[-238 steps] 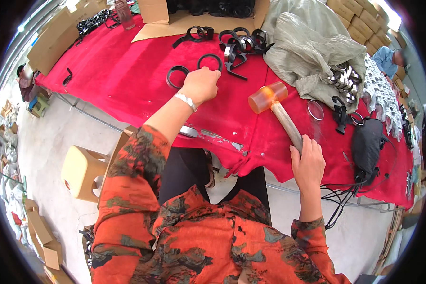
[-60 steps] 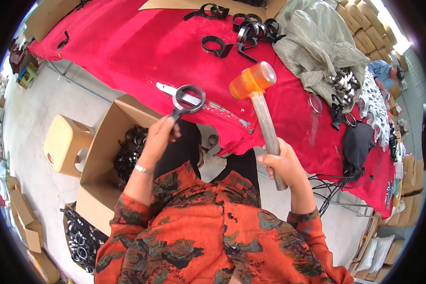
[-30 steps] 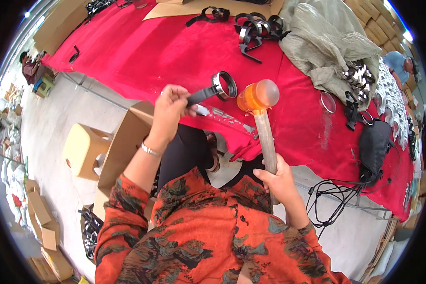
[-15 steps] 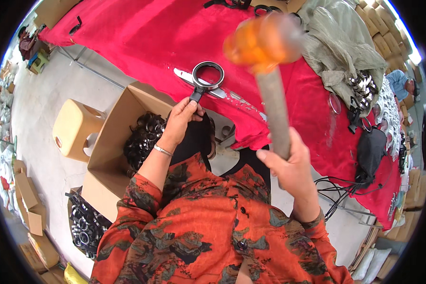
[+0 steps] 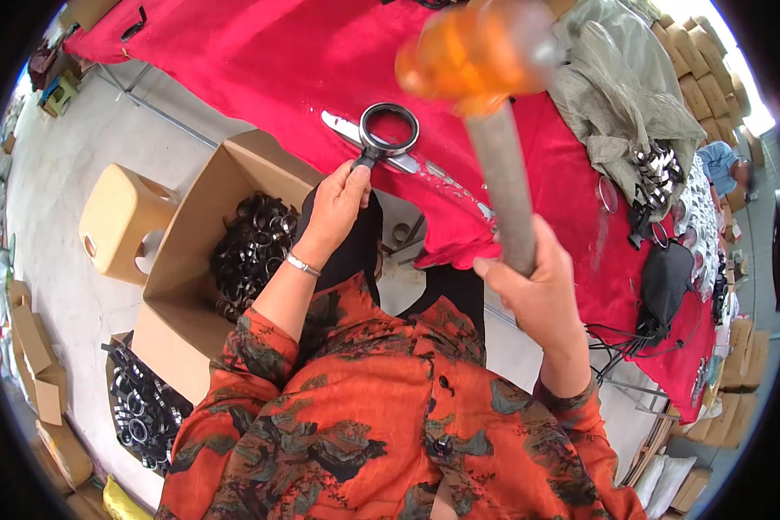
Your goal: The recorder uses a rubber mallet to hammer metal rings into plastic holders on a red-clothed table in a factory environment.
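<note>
My left hand (image 5: 339, 208) is closed on the short black handle of a magnifying glass (image 5: 371, 158). Its round black rim rests over the table edge, and I cannot tell whether a lens sits inside. Beneath it a worn silvery strip (image 5: 341, 127) runs along the red cloth. My right hand (image 5: 539, 299) grips the grey shaft of a mallet (image 5: 504, 186), thumb stretched along it. The mallet's orange head is raised above the table, blurred, to the right of the magnifying glass and apart from it.
An open cardboard box (image 5: 177, 334) of black and silvery ring parts stands at my left, beside a tan stool (image 5: 117, 221). Another pile of black rings (image 5: 138, 416) lies below. On the red table (image 5: 260, 52) are a grey-green sack (image 5: 602, 104) and a black pouch (image 5: 665, 290).
The view has shifted slightly. The magnifying glass and left hand appear a little further right; the raised mallet head sits slightly higher. Both hands keep their grips.
</note>
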Motion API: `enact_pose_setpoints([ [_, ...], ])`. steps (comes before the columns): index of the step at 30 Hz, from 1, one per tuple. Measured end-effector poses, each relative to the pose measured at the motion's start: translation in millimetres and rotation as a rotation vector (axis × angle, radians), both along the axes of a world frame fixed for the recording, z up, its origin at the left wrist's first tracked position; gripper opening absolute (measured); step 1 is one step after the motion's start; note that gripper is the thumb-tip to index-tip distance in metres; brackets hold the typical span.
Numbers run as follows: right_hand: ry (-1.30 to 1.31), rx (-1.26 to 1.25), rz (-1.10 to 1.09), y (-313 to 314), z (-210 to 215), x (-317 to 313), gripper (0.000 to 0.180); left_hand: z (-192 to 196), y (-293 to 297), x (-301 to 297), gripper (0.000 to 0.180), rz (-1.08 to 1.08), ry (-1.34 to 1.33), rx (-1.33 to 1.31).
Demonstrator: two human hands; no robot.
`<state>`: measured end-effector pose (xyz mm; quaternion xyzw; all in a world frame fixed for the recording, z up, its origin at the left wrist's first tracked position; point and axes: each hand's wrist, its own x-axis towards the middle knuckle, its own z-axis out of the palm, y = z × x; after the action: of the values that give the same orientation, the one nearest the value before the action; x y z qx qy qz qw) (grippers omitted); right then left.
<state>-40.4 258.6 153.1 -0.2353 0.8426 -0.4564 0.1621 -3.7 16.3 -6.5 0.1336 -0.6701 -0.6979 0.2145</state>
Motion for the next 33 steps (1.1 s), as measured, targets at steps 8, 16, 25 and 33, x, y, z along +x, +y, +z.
enact_pose_setpoints([
  [8, 0.126, 0.277, 0.043, 9, -58, -1, 0.036, 10, 8, 0, 0.035, -0.017, -0.023, -0.04],
  [16, 0.208, 0.02, 0.09, -37, 13, -13, 0.034, 10, 6, 2, 0.036, 0.047, -0.026, -0.032],
  [25, 0.216, 0.287, 0.249, -66, 22, -42, 0.031, 7, 2, 0, 0.034, 0.033, -0.054, -0.111],
  [33, -0.047, 0.437, 0.113, -65, -6, -86, 0.032, 14, 10, 0, 0.037, 0.088, -0.01, -0.223],
])
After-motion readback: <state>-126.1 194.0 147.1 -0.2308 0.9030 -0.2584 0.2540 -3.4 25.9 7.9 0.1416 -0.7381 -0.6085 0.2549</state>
